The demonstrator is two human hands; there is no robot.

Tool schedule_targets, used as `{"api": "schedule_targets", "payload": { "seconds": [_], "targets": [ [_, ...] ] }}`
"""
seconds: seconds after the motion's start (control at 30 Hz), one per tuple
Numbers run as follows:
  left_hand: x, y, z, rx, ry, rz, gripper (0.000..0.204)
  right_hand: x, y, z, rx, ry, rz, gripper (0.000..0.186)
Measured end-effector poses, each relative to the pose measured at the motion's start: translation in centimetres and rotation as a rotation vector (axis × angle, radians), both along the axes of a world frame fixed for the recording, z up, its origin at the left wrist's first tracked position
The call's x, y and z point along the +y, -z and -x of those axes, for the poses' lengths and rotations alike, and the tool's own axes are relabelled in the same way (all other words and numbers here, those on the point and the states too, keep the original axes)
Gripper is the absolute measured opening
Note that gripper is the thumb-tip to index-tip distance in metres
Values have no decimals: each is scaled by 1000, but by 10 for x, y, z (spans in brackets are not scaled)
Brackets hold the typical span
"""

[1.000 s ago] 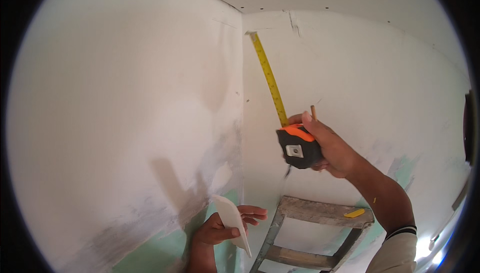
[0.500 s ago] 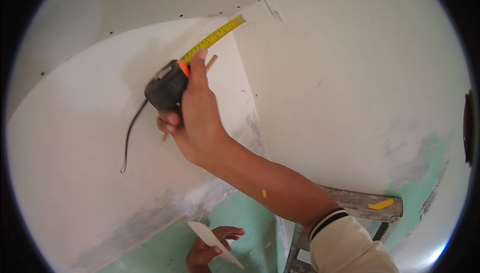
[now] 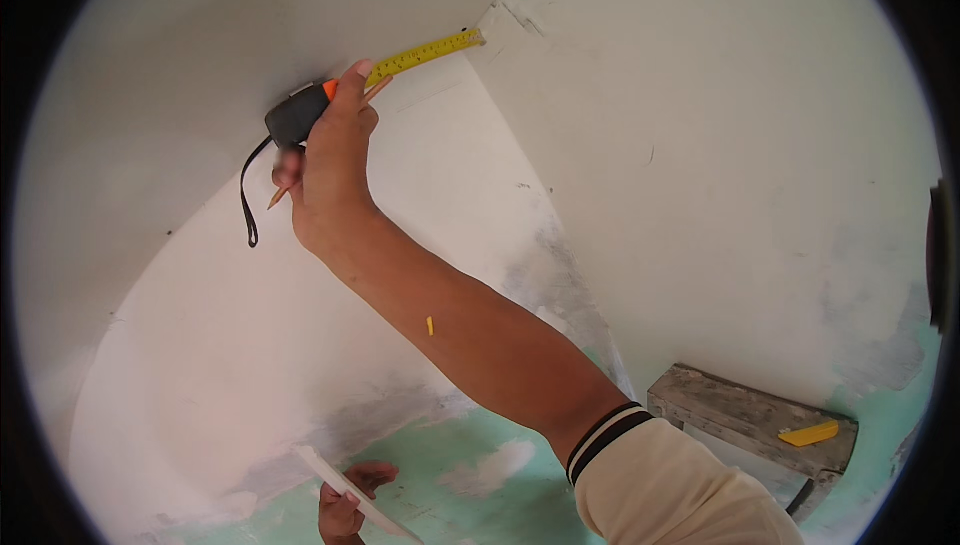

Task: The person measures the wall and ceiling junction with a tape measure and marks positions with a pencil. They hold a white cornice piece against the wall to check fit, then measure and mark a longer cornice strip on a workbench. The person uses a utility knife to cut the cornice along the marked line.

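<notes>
My right hand [image 3: 335, 160] is raised and closed around a black tape measure [image 3: 295, 117] with an orange part and a dangling wrist strap. Its yellow blade [image 3: 425, 53] is drawn out a short way, my thumb at its base. The blade's tip is by the corner where the ceiling and two walls meet; whether it touches cannot be made out. A pencil [image 3: 279, 196] is held in the same hand, crossing behind the fingers. Low in the view, my left hand [image 3: 340, 517] grips a thin, flat white piece [image 3: 380, 517] between thumb and fingers.
A worn, stained ladder top [image 3: 740, 407] stands at the lower right, a yellow tool [image 3: 808, 433] lying on it. The white ceiling [image 3: 180, 65] slopes across the upper left. Green and grey patches mark the lower wall [image 3: 480, 465]. A yellow scrap [image 3: 430, 326] sits on my right forearm.
My right hand has moved up and left with the tape measure and pencil, bringing the case against or near the ceiling. The left hand and white piece appear lower and farther left. The view has shifted.
</notes>
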State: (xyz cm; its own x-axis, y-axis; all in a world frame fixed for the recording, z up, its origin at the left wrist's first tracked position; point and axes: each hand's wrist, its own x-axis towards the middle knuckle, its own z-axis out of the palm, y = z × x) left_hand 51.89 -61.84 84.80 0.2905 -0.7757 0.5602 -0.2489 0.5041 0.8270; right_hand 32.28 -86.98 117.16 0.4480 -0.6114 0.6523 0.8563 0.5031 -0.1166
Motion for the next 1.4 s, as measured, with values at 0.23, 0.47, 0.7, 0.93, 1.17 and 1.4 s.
{"api": "schedule_targets", "payload": {
  "seconds": [0.23, 0.47, 0.7, 0.93, 1.17, 1.4],
  "targets": [
    [4, -6, -11, -33, -38, -98, 30, -7, -5, 11, 56, -35, -14, 76],
    [15, -13, 5, -13, -106, -113, 32, -11, -6, 5, 114, 8, 12, 73],
    [6, -6, 9, -16, -65, -139, 32, -17, -2, 5, 140, 33, 35, 73],
    [0, -6, 8, -47, -27, -135, 33, -21, -5, 12, 156, 3, 64, 73],
    [-4, -5, 14, -74, 2, -131, 30, -26, 2, 20, 167, -6, 101, 69],
    [0, 8, 20, -28, 5, -111, 33, -36, 52, 13, 176, -4, 99, 62]
  ]
}}
